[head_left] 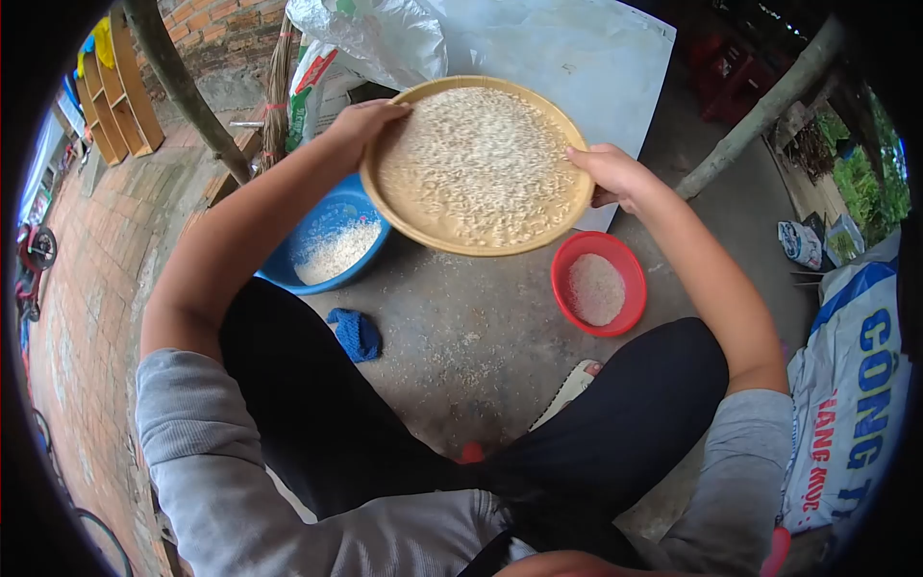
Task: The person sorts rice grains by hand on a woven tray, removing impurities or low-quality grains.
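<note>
A round, shallow winnowing basket [423,238] is held up in front of me, with pale rice grains [481,144] spread over it, blurred by motion. My left hand [370,125] grips its left rim, the fingers partly hidden under the edge. On the opposite rim, my right hand [615,175] has its thumb on top and its other fingers beneath. Below the basket's left side stands a blue basin [288,274] with whitish grains in it. A red basin [630,322] holding fine pale grains sits on the floor below my right hand.
Scattered grains lie on the concrete floor [452,385] between my legs. A blue cloth [356,334] is near my left knee. Behind the basket are a white sheet-like board [615,87] and a plastic sack [385,38]. Wooden poles [769,101] rise at both sides; a printed sack [846,385] stands right.
</note>
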A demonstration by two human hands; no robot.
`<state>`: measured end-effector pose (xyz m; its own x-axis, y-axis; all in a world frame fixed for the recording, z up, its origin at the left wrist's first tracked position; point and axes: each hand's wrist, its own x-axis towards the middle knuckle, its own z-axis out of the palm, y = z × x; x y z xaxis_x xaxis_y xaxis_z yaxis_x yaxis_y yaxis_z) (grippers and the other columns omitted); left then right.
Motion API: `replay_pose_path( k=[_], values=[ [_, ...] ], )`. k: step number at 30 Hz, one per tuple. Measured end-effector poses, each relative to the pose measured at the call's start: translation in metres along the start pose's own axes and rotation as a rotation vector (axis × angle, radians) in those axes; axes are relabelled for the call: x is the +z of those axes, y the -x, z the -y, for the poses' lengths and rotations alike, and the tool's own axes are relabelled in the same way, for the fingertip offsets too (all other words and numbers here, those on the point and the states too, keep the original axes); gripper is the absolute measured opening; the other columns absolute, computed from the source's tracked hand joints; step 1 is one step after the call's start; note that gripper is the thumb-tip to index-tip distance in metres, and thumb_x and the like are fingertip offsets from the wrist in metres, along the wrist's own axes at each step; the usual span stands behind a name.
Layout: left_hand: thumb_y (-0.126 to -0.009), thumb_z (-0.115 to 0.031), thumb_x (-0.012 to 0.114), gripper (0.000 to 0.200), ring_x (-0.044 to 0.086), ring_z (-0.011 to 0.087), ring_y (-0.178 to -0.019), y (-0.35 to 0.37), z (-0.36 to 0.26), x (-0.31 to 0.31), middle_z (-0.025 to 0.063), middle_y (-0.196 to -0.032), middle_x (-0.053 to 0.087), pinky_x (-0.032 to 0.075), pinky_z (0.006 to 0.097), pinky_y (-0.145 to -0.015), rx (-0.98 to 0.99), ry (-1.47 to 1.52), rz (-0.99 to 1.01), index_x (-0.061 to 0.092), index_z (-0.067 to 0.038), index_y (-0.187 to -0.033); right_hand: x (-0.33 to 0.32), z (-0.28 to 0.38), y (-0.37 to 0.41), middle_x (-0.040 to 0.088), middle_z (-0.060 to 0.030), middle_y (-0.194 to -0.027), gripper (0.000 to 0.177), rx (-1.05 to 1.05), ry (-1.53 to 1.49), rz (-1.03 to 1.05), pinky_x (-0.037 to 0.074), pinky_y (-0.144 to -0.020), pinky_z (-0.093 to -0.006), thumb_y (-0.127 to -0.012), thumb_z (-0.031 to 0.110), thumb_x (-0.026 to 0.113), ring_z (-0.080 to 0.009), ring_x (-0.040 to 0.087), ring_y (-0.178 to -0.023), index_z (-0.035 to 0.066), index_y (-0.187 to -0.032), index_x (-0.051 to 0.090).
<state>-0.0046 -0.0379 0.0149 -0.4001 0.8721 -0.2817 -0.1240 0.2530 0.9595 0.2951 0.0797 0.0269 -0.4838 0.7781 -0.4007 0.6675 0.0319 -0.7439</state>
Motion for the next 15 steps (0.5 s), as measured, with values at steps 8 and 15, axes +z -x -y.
replay_pose_path(
  k=[8,15],
  values=[
    [-0.084,-0.017,0.059,0.023,0.061,0.0222,-0.070,0.028,0.005,0.052,0.0119,-0.084,0.062,0.052,0.0357,-0.061,0.020,0.116,-0.169,0.060,0.002,-0.096,-0.021,-0.045,-0.050,0.063,-0.0102,-0.090,0.033,0.048,-0.329,-0.059,0.053,-0.062,-0.0346,-0.091,0.031,0.048,-0.0197,0.064,-0.072,0.001,-0.102,0.056],
    [-0.084,-0.022,0.060,0.030,0.065,0.0217,-0.067,-0.007,0.021,0.002,0.0134,-0.082,0.063,0.056,0.0369,-0.066,-0.051,0.024,-0.018,0.055,0.004,-0.100,-0.022,-0.018,-0.037,0.063,-0.0046,-0.078,0.029,-0.086,0.011,0.010,0.045,-0.049,-0.0249,-0.090,0.034,0.050,-0.0105,0.062,-0.066,0.008,-0.097,0.058]
  ],
)
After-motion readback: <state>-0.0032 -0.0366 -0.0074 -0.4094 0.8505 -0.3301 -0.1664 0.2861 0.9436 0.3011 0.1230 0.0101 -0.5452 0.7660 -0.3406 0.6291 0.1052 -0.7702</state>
